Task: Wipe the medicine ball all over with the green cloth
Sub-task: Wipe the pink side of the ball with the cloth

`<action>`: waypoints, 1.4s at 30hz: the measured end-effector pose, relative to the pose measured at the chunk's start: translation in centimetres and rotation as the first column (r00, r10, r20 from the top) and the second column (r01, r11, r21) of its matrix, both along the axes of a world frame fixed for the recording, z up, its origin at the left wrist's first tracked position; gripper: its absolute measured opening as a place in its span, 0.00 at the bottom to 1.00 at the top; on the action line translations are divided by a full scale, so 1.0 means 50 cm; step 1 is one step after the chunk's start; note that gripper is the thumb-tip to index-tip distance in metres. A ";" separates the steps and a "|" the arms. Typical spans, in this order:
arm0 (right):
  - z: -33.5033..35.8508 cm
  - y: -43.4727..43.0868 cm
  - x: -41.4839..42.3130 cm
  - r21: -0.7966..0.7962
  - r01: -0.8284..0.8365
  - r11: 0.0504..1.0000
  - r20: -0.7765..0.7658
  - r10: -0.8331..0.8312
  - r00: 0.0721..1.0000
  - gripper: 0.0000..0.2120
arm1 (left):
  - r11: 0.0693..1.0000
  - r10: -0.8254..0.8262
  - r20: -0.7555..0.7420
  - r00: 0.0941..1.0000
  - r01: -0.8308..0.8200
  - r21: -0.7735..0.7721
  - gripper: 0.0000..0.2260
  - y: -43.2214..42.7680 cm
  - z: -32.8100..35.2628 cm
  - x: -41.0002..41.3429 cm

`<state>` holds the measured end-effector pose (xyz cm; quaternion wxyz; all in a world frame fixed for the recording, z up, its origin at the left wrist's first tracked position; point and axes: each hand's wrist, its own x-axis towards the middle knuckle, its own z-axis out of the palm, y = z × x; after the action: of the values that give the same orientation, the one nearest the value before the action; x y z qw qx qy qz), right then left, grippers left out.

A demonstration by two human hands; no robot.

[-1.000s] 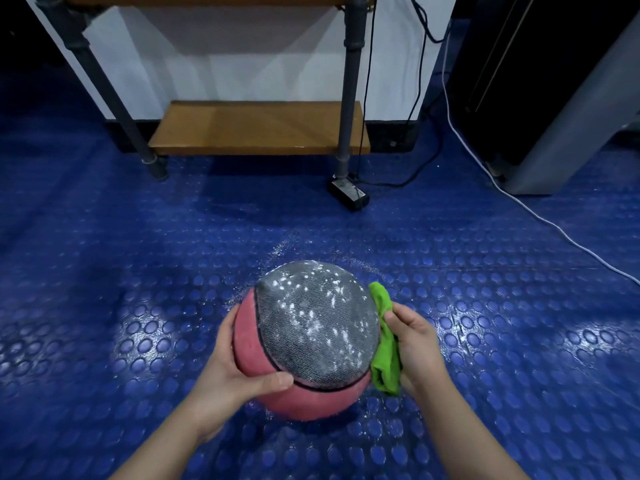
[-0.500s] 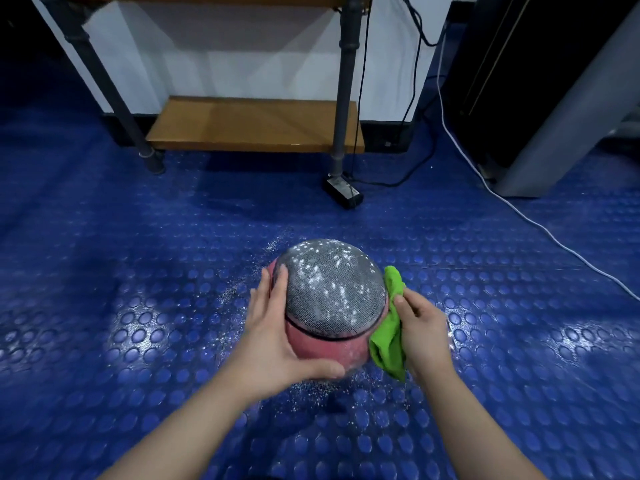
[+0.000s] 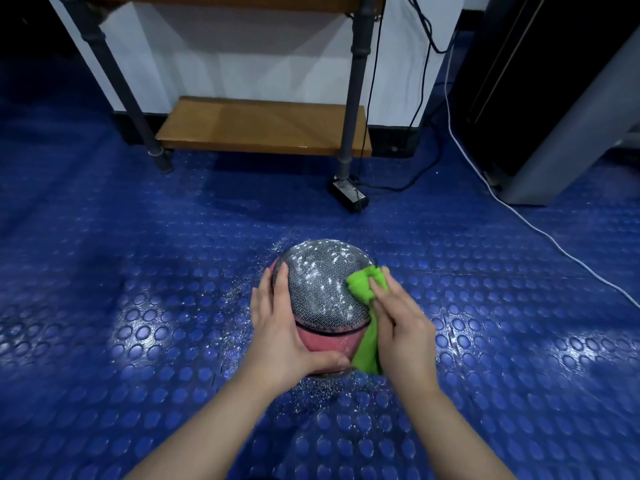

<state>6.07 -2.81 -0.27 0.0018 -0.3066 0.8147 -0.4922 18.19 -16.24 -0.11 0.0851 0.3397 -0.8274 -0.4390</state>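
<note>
The medicine ball [image 3: 320,292] sits on the blue studded floor, grey textured panel on top speckled with white powder, pink below. My left hand [image 3: 280,327] holds its left side, fingers up along the ball and thumb curled round the near pink part. My right hand [image 3: 398,320] presses the green cloth [image 3: 363,284] flat against the ball's upper right side; the cloth's tail [image 3: 369,351] hangs down beside the ball. The ball's far and under sides are hidden.
White powder [image 3: 239,292] is scattered on the floor round the ball. A pipe-legged shelf unit with a wooden board [image 3: 263,128] stands behind, a black power brick [image 3: 348,197] at its leg. A white cable [image 3: 540,230] runs across the floor at right, near a dark cabinet [image 3: 554,81].
The ball has gone from held up near me to down on the floor farther away. My right hand has slid the cloth from the ball's right side up onto the grey top.
</note>
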 end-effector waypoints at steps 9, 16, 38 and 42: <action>0.026 -0.024 -0.009 0.062 0.147 0.987 0.231 -0.157 0.960 0.14 | 0.999 -0.038 0.032 0.999 0.039 -0.038 0.72 0.000 0.008 -0.008; 0.006 0.020 0.064 0.000 0.140 0.990 0.118 -0.139 0.983 0.17 | 0.991 -0.093 0.075 0.993 0.099 -0.087 0.70 -0.004 0.011 -0.030; 0.073 -0.018 -0.036 0.167 0.040 0.985 0.327 -0.094 0.940 0.19 | 0.961 -0.196 -0.031 0.980 0.199 0.191 0.62 -0.042 0.048 0.010; 0.071 -0.025 -0.021 0.110 0.075 0.991 0.219 -0.098 0.971 0.15 | 0.969 -0.123 0.006 0.992 0.118 0.219 0.60 -0.034 0.083 -0.014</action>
<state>5.02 -4.06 3.28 0.0876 -0.2128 0.8458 -0.4814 17.51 -17.94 4.06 0.0126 0.3003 -0.7941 -0.5283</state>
